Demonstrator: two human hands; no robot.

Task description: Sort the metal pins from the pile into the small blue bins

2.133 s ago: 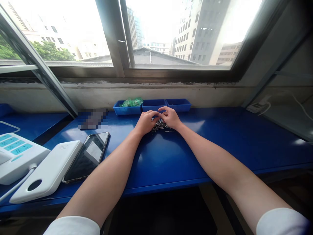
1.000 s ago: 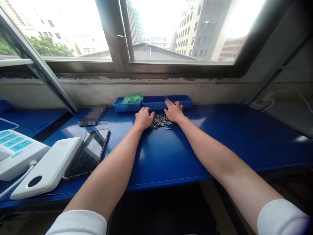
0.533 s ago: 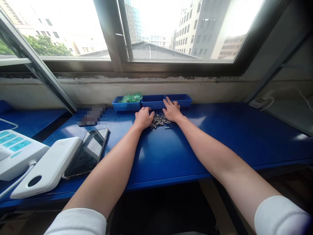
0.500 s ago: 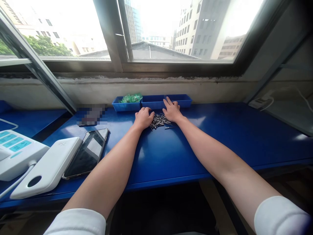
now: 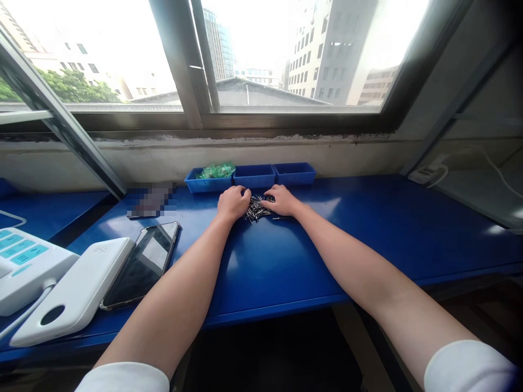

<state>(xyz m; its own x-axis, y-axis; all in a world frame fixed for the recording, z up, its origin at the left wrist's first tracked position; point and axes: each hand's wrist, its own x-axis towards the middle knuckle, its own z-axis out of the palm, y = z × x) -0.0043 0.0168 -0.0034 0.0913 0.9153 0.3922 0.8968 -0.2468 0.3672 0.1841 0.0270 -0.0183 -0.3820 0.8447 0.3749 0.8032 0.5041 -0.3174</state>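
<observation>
A loose pile of slim silver metal pieces, which look like blind rivets (image 5: 256,209), lies on the blue table. My left hand (image 5: 234,202) rests against the pile's left side, cupped, its fingertips partly hidden. On the opposite side my right hand (image 5: 283,200) is open, with thumb and fingers apart at the pile's edge. One single piece (image 5: 281,218) lies just below that hand. Behind the hands stand three joined blue bins: the left bin (image 5: 208,187) holds green plastic packets (image 5: 216,171), and the middle bin (image 5: 255,179) and right bin (image 5: 297,177) sit beside it.
To the left lie a black phone (image 5: 143,267), a white power bank (image 5: 77,294) and a white power strip (image 5: 28,267) with a cable. A blurred-out item (image 5: 152,200) is farther back. A wall and window (image 5: 286,122) bound the table's rear.
My right hand has come down from the front edge of the bins to the pile, its fingers now curling in. My left hand stays at the pile's left. The view has shifted slightly.
</observation>
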